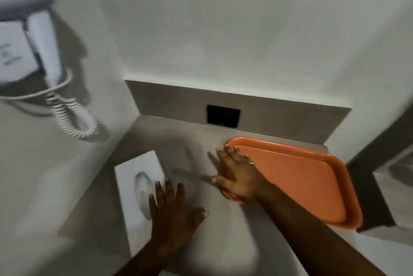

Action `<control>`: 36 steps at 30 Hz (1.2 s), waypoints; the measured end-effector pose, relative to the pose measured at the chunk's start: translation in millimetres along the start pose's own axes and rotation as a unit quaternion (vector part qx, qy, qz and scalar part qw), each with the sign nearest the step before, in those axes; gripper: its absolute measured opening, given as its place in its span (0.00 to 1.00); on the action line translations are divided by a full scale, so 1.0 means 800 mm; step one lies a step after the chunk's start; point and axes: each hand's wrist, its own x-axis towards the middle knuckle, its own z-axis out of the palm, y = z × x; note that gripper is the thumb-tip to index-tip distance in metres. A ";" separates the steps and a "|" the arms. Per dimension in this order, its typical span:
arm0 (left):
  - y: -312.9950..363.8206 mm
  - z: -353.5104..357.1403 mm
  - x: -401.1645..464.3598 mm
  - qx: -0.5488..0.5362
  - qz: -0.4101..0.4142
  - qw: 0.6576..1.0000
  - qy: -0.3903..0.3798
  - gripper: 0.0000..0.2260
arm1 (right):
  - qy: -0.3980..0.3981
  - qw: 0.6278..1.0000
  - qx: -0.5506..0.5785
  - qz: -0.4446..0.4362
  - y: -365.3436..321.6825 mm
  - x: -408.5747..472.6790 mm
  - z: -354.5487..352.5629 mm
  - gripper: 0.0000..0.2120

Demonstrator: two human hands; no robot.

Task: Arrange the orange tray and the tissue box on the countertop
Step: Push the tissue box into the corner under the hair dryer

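Orange tray [297, 177] flat on grey counter [178, 141], right of centre, long axis running from the far-left corner toward the near right, far edge close under the backsplash. Right hand [240, 175] laid flat on the tray's left rim, fingers spread, clasping nothing. Tissue box [138, 195] flat at the counter's left edge, long axis near to far, oval slot up. Left hand [174, 213] open, fingers spread, over the box's right edge; contact not clear through blur. Box nearer the left grip, tray nearer the right; bare counter between them. Next move probably a sideways slide of each.
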 end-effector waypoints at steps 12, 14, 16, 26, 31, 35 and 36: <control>-0.035 0.017 -0.029 -0.028 -0.068 0.996 0.057 0.51 | -0.106 0.977 -0.100 -0.155 -0.174 0.197 0.114 0.35; -0.049 0.016 -0.028 -0.021 -0.033 0.996 0.084 0.49 | -0.088 0.977 -0.103 -0.164 -0.170 0.204 0.119 0.34; -0.077 0.013 -0.025 -0.003 0.042 0.994 0.103 0.48 | -0.053 0.984 -0.103 -0.138 -0.163 0.203 0.120 0.33; -0.175 -0.028 0.010 0.096 0.242 0.964 0.051 0.46 | 0.024 0.992 -0.097 0.071 -0.151 0.165 0.120 0.37; -0.143 -0.020 -0.004 0.018 0.024 0.999 0.025 0.55 | -0.061 0.979 -0.170 -0.094 -0.102 0.158 0.096 0.51; -0.118 -0.011 -0.008 -0.016 -0.042 0.998 0.055 0.55 | -0.108 0.943 -0.225 -0.220 -0.078 0.163 0.089 0.53; -0.117 -0.009 -0.007 -0.019 -0.039 0.997 0.065 0.53 | -0.110 0.940 -0.230 -0.227 -0.082 0.166 0.089 0.53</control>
